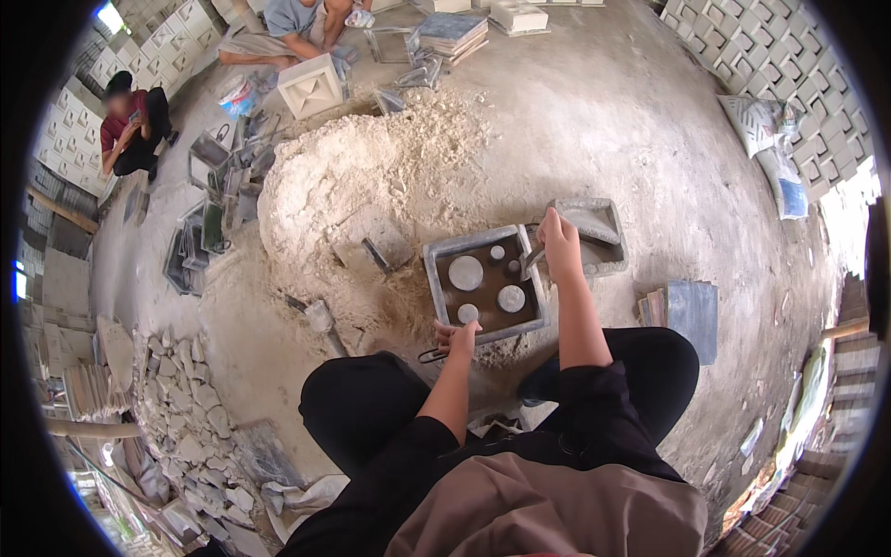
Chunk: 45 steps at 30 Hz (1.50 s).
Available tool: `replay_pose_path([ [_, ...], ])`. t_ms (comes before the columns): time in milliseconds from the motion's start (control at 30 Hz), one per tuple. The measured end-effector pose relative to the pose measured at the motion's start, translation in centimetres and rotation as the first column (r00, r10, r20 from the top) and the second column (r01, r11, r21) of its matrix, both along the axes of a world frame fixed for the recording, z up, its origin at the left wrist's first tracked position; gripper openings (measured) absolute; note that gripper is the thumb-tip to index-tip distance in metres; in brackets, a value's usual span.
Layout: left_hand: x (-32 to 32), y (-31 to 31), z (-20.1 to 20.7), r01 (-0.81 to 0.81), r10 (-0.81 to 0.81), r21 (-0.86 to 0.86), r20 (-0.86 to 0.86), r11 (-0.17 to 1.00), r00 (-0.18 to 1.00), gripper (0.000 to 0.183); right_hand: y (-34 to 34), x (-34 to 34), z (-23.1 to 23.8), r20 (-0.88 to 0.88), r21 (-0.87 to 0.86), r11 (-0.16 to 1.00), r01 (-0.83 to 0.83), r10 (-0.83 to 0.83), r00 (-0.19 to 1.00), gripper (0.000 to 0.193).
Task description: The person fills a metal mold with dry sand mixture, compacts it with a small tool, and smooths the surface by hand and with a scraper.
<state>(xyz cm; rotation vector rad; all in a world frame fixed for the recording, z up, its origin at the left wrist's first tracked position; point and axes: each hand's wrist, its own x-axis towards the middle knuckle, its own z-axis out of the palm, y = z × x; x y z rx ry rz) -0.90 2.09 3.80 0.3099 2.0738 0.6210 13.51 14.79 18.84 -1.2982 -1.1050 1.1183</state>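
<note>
A square grey metal mould lies on the floor in front of my knees. Inside it is a brown surface with several round pale discs of different sizes. My left hand grips the mould's near left corner, fingers curled at the rim beside a wire loop handle. My right hand is closed around a slim grey tool whose lower end reaches over the mould's right side; its exact kind is unclear. Just behind that hand sits a rectangular grey trough with pale material in it.
Left of the mould is a large heap of pale powder, with a dusty handled tool. Flat plates stack at right. Metal frames and broken pieces lie left. Two people sit or squat at the back; patterned blocks line the walls.
</note>
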Motion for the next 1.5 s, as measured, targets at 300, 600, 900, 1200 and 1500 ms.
replay_pose_path([
  [300,0.1,-0.2,0.4,0.027,-0.027,0.001,0.011,1.000,1.000,0.107,-0.3,-1.1,-0.4,0.058,0.045,0.999,-0.027,0.025,0.998,0.040],
  [600,0.0,0.1,-0.1,0.039,-0.039,-0.001,-0.002,0.999,0.999,0.106,-1.0,-2.6,-1.2,0.084,0.052,0.999,0.001,-0.005,0.996,0.040],
  [900,-0.1,0.1,1.2,0.044,-0.042,-0.031,0.042,0.999,0.998,0.105,0.2,0.4,0.8,-0.180,0.060,0.998,0.036,-0.025,0.983,0.040],
  [1200,0.0,-0.4,0.7,0.066,-0.066,0.016,0.026,0.998,0.997,0.104,1.2,0.4,0.0,-0.182,0.000,0.999,0.037,-0.037,0.983,0.039],
  [1500,0.0,-0.2,-0.2,0.094,-0.094,0.037,0.009,0.995,0.996,0.106,-1.4,-0.5,0.6,-0.161,0.027,0.999,0.044,-0.040,0.986,0.039],
])
